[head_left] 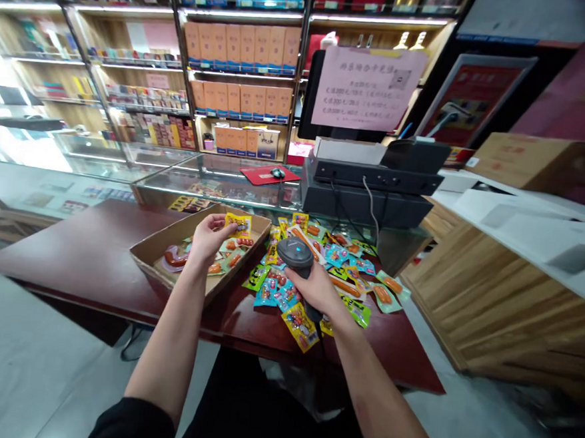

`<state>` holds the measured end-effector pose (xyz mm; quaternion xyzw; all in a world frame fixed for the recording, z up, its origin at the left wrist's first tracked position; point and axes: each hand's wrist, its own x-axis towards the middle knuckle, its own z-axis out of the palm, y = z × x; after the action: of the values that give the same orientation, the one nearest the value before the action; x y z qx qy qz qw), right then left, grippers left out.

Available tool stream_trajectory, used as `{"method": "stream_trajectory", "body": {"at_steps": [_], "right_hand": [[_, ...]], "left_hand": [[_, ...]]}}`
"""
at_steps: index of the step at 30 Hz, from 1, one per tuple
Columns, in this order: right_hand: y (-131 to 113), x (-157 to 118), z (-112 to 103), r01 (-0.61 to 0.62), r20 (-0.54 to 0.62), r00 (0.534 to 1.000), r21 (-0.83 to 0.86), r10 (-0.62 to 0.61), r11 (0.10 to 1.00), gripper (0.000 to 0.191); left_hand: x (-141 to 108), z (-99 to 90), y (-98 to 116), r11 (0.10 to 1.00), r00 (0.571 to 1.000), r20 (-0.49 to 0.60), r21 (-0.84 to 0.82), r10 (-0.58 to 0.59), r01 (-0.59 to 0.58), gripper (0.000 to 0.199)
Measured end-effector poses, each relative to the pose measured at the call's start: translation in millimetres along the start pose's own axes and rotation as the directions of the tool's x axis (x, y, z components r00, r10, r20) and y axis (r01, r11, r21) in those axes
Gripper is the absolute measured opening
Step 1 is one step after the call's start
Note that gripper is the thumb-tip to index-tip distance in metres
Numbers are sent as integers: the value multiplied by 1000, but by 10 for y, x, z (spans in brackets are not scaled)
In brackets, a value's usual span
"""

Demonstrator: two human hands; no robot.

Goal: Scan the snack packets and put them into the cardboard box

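Yellow snack packet (238, 226) is what I watch, held up above the far edge of the cardboard tray (174, 233), at about ten o'clock from the head of the handheld barcode scanner (296, 254). The left hand (210, 236) pinches it between thumb and fingers; the right hand (317, 289) is wrapped round the scanner's handle, its trigger finger hidden from me. To my eye this is the scanning step, and the next move calls for bringing the packet's code and the scanner's window into line. A printed face of the packet is turned toward the wearer; its long axis runs roughly nine to three o'clock, the three o'clock end dipping slightly. The scanner points toward eleven, handle at five, above the heap of packaged sausages (382, 294) on the dark red table (95, 245).
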<state>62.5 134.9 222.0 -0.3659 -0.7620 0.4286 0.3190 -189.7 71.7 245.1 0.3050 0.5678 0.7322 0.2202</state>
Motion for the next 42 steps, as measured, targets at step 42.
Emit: {"method": "stream_trajectory", "body": {"at_steps": [42], "right_hand": [[643, -689, -1122, -266, -304, 915, 39, 265, 963, 26]], "left_hand": [[-986, 2047, -969, 518, 615, 725, 671, -309, -531, 34]]}}
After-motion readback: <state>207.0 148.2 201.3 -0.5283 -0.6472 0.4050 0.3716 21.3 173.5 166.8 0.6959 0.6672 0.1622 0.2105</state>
